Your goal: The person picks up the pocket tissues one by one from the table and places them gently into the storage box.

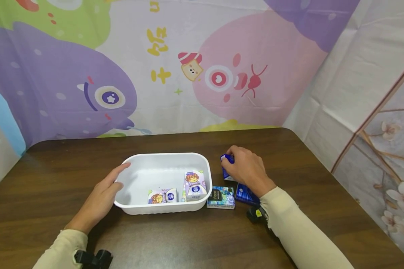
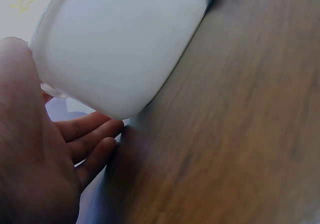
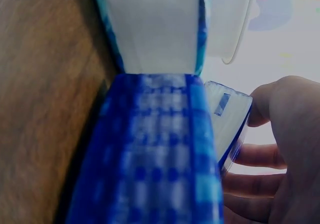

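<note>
A white plastic tub (image 1: 168,210) stands on the table with two cartoon-printed tissue packs inside, one lying at the front (image 1: 162,196) and one at the right end (image 1: 194,185). At the tub's left end my left hand (image 1: 99,194) holds the rim, thumb over the edge. Its fingers (image 2: 92,144) touch the outer wall. To the right of the tub my right hand (image 1: 247,166) grips a dark blue tissue pack (image 3: 227,114) by its side. Close to that hand lie another blue pack (image 1: 245,194) and a teal patterned pack (image 1: 222,198).
The brown wooden table (image 1: 161,243) carries everything. Behind it hangs a cartoon-printed cloth (image 1: 168,104), and a pale flowered cloth (image 1: 387,149) hangs along the right side. The teal pack lies close beside the tub's right front corner.
</note>
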Action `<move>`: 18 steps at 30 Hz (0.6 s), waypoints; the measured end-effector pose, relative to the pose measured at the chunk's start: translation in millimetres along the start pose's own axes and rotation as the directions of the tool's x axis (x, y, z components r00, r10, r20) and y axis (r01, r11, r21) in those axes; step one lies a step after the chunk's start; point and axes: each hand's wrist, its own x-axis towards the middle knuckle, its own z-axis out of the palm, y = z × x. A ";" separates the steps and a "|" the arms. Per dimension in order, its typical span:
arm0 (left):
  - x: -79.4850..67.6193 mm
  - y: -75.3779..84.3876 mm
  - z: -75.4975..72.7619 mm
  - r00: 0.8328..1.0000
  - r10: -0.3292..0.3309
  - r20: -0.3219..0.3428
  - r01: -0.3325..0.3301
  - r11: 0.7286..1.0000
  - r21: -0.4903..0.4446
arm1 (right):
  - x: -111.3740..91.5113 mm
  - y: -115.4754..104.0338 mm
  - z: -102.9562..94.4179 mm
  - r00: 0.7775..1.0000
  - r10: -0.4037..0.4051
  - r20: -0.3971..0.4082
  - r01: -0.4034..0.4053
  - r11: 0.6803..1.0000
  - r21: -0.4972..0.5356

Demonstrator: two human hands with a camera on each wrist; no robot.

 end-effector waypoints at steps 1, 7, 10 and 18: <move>0.0 0.0 0.0 1.000 0.002 0.000 -0.002 1.000 -0.002 | -0.2 -0.1 -0.4 1.000 0.000 -0.003 0.000 1.000 0.000; -0.2 -0.3 -0.3 1.000 0.000 -0.002 0.000 1.000 0.001 | -0.2 -1.4 -1.2 1.000 -0.007 -0.003 0.007 1.000 0.002; -0.3 0.0 -0.5 1.000 -0.003 -0.001 0.003 1.000 0.006 | -0.2 -2.1 -0.7 1.000 -0.013 -0.006 0.013 1.000 0.003; 0.0 0.0 -0.1 1.000 -0.004 0.001 0.004 1.000 0.011 | -2.0 -3.8 -0.6 1.000 -0.026 -0.008 0.026 1.000 0.009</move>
